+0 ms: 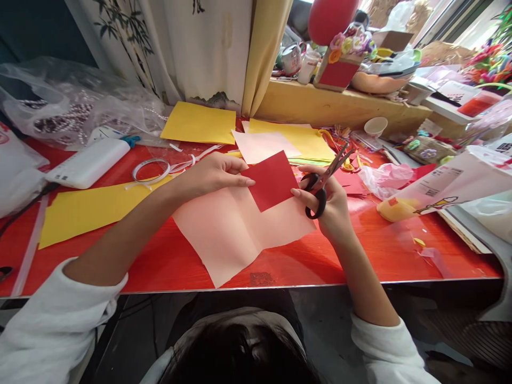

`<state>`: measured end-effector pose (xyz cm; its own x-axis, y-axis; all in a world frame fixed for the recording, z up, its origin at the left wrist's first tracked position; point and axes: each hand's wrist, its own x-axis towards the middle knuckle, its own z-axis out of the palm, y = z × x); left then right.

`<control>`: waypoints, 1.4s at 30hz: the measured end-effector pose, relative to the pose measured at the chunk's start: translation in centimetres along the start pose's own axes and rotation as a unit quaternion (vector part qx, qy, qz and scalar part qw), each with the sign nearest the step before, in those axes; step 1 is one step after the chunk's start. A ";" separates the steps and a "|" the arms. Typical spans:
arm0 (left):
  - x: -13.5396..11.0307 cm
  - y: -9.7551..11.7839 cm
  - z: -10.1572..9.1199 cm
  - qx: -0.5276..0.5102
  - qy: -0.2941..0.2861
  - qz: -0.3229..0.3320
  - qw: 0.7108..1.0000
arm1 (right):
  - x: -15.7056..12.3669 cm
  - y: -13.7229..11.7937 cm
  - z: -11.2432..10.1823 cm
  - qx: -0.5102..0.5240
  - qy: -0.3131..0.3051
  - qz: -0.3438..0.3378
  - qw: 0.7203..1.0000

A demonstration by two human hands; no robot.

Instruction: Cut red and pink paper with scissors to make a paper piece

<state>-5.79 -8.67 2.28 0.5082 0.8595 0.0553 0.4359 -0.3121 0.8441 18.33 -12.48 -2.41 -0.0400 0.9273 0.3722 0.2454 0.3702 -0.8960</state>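
Note:
A square of red paper is held up between both hands over the table. My left hand pinches its left corner between thumb and fingers. At its right edge, the thumb of my right hand touches the paper, while that same hand also carries a pair of black-handled scissors. The blades point up and away, slightly apart. Under the red square lies a creased pale pink sheet, reaching close to the table's front edge.
Yellow paper lies at the back and another yellow sheet at the left. A tape roll and a white power bank are left of my hands. At right stand a paper cup with a drink and crumpled pink plastic.

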 end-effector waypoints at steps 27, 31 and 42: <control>0.1 0.0 0.0 0.009 -0.002 0.003 1.000 | 0.0 0.2 -0.1 -0.014 -0.002 -0.008 1.000; 0.2 0.0 -0.1 0.009 -0.005 0.005 1.000 | 0.1 0.1 0.0 -0.001 -0.009 0.010 1.000; 1.7 -0.4 -3.0 0.009 -0.113 -0.009 0.994 | 0.1 -1.0 -6.7 -0.061 -0.276 0.110 0.953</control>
<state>-7.30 -5.90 3.64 0.6529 0.7530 -0.0817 0.4588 -0.3074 0.8336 24.54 -13.10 0.13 -0.4704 0.8817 -0.0357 0.4159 0.1859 -0.8902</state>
